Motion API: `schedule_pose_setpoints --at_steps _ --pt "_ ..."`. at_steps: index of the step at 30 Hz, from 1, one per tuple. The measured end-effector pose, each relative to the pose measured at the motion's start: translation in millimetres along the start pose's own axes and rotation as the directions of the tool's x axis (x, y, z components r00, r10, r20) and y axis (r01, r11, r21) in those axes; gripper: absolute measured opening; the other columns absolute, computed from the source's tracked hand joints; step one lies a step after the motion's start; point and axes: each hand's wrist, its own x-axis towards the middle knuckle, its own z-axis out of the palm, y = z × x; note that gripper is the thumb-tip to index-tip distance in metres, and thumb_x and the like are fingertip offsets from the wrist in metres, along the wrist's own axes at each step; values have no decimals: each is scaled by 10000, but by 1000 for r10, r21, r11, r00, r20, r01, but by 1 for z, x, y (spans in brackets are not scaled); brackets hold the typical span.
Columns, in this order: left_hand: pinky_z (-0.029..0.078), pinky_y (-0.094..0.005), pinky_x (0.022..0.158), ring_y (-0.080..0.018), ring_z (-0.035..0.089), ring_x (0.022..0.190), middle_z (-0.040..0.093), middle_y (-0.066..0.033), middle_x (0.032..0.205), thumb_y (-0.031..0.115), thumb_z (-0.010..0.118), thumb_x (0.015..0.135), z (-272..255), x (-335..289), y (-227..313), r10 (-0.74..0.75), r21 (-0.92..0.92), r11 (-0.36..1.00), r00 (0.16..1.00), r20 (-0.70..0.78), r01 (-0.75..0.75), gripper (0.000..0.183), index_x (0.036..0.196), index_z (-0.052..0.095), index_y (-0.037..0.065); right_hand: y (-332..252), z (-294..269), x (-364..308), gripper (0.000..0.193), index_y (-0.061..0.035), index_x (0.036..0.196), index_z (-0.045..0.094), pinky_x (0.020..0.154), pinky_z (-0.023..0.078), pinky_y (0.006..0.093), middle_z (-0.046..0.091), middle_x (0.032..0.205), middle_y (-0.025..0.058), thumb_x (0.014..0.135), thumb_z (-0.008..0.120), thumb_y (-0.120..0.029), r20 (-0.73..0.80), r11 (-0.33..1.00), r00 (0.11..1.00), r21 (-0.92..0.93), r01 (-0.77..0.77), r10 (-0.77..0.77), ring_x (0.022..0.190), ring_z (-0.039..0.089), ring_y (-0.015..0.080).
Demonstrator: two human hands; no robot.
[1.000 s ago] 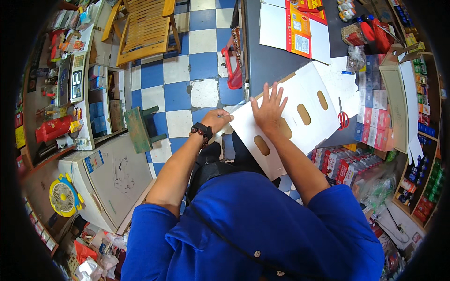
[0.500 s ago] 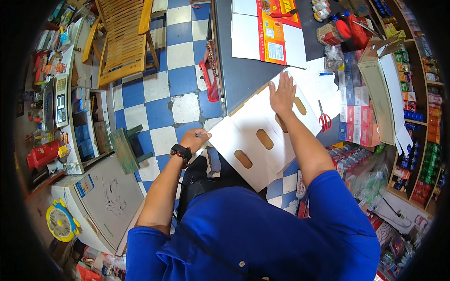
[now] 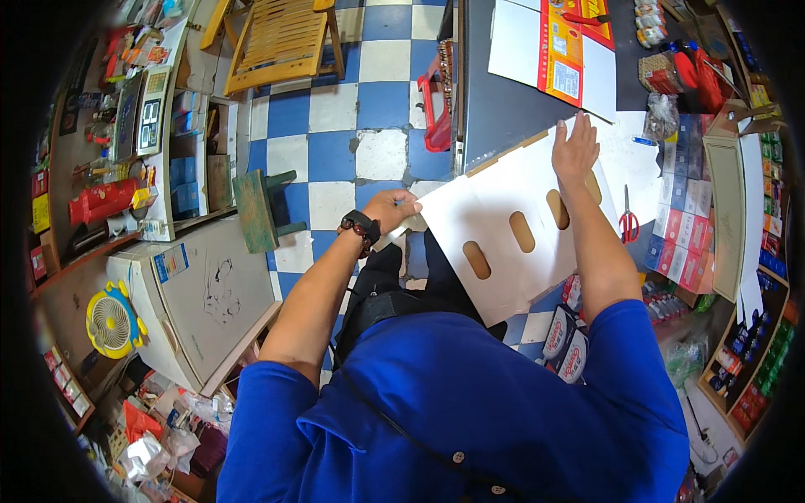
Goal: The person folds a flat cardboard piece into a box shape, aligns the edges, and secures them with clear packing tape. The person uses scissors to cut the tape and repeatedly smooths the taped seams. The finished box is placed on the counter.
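A white cardboard sheet [image 3: 495,205] with several oblong brown-showing slots lies partly on the dark tabletop [image 3: 501,109] and juts over its near edge toward my body. My left hand [image 3: 391,210], with a dark band and beads at its wrist, pinches the sheet's left corner between thumb and fingers. Flat on the sheet's far right part rests my right hand [image 3: 576,151], fingers stretched out, its forearm crossing over the slots. Red-handled scissors [image 3: 629,225] lie just right of the sheet. Beside them is a white sheet of paper [image 3: 629,168] with a blue pen [image 3: 645,141].
A red and yellow printed carton piece [image 3: 562,54] lies at the table's far end. Coloured small boxes [image 3: 683,210] and a red-lidded jar [image 3: 667,74] stand to the right. At left are a green stool [image 3: 256,210], a wooden chair [image 3: 285,50] and a white cabinet [image 3: 214,293].
The whole view has shifted, so the surroundings appear farther right. Both hands keep their places on the cardboard sheet: the left at its corner, the right flat on top.
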Motion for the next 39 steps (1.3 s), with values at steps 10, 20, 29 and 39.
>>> schedule_pose_setpoints --at_steps 10,20,29,39 --pt "499 -288 767 -94 613 822 708 5 901 269 707 955 -5 -26 20 96 -62 993 995 -18 -97 218 1047 730 72 21 -18 18 733 -33 1528 389 1178 302 438 482 1490 212 983 598 -476 140 970 990 233 -69 36 1403 429 326" --pt "509 -298 786 -131 638 852 726 -59 932 212 711 944 -61 -121 115 457 53 889 889 -42 -454 206 1046 709 33 90 -201 46 431 -36 1290 548 967 488 267 694 1135 52 950 715 -242 356 180 829 934 -308 -431 1036 646 121" --pt "477 -397 645 -289 609 705 597 -85 768 92 771 827 -80 -174 216 971 760 227 200 -130 -609 132 947 720 111 152 -374 -50 104 -65 1005 633 956 464 305 669 1040 33 929 703 -81 -163 338 920 895 290 -357 993 609 125" --pt "432 -384 644 -214 574 659 535 -30 766 156 720 842 -18 -91 126 863 822 -198 303 405 -534 201 1027 724 235 197 -187 -199 218 -54 968 580 856 501 422 665 1107 94 788 673 26 -268 889 861 38 457 -431 1016 628 323"
